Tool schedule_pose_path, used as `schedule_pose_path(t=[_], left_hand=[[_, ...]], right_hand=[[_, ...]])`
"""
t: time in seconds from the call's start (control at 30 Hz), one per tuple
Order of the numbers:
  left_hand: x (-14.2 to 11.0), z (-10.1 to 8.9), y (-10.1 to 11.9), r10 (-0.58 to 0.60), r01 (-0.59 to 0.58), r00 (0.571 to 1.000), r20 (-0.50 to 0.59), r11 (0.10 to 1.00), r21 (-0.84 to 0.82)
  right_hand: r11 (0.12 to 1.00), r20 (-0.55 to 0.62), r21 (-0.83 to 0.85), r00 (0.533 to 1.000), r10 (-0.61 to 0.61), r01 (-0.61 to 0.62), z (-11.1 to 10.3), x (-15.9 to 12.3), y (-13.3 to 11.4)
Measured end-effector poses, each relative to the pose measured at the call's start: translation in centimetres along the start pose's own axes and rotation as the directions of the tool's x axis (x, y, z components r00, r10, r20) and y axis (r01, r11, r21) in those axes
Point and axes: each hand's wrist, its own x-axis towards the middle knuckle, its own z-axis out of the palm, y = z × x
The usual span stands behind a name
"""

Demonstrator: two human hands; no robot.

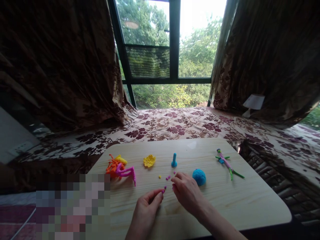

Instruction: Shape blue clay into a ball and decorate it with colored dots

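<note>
Thumb and index finger of my left hand [150, 203] pinch a tiny purple clay ball [163, 191] low over the table. Close beside their tips is another purple ball [165, 187]. My right hand [186, 190] is closed, fingers curled down, with a bit of purple at its fingertips; what it holds is mostly hidden. Beyond the hands lie a few more purple balls [169, 177] and a small yellow ball [160, 177]. A blue clay dome [199, 177] sits just right of my right hand. Farther back, a blue clay peg [174, 160] stands upright on a wider foot.
On the light wooden table [130, 213] lie a yellow crinkled clay piece [149, 161], an orange, magenta and yellow clay heap [116, 168] at left, and a pink and green clay figure [225, 163] at right. A patterned cloth ledge [172, 123] and window are behind.
</note>
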Motion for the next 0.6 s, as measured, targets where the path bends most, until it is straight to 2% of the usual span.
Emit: schedule_pose_path(t=[0.13,0.37,0.47,0.6], left_hand=[[-0.1,0.2,0.8,0.002,0.0,0.999,0.045,0.999,-0.034],[-0.8,-0.1,2.0,-0.019,0.027,0.995,0.099,0.996,-0.088],[-0.8,-0.4,1.9,-0.018,0.027,0.995,0.098,0.995,-0.097],[-0.8,-1.0,1.3,0.01,-0.004,0.998,0.059,0.996,-0.089]], right_hand=[[0.99,0.018,0.071,0.992,-0.126,0.125,-1.2,-0.3,-1.6],[0.968,0.013,0.133,0.976,-0.215,0.212,-1.1,-0.1,-1.8],[0.969,0.003,0.143,0.979,-0.205,0.203,-0.5,-0.1,-2.0],[0.981,-0.026,0.149,0.992,-0.12,0.123,0.5,0.2,-2.9]])
